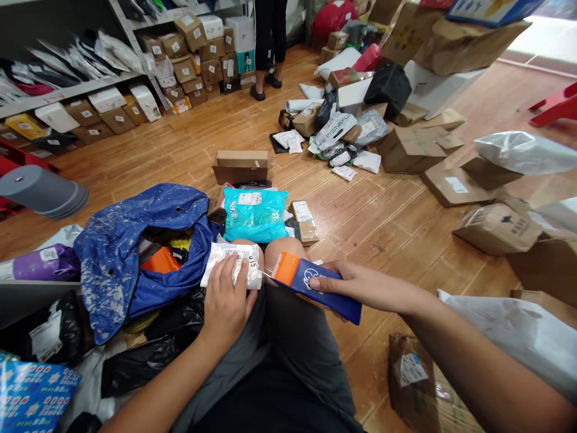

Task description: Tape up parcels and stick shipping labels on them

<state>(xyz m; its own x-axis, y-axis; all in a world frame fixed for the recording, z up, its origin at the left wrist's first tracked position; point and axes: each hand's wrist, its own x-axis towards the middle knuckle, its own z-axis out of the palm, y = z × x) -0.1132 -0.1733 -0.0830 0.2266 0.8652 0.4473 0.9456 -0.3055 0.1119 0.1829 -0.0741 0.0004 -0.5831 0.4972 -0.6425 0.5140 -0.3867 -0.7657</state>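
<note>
On my left thigh lies a small white parcel (pixel 210 273) with a printed label and dark handwritten figures. My left hand (pixel 228 300) holds it from above, fingers across its face. In my right hand (pixel 351 285) is a flat blue and orange handheld piece (pixel 288 270) with a white logo; its exact kind is unclear. Its orange end points at the parcel, and thin clear strands show in the gap between them. Just past my knees sits a turquoise plastic parcel (pixel 256 219) with a white label.
A blue bag (pixel 148 204) gapes at my left, with orange and yellow things inside. Mixed parcels (pixel 336 129) and cardboard boxes (pixel 410 147) are heaped ahead and right. Shelves (pixel 103 81) of packages line the back left. A person's legs (pixel 268 36) stand beside them. A grey stool (pixel 42 189) is at left.
</note>
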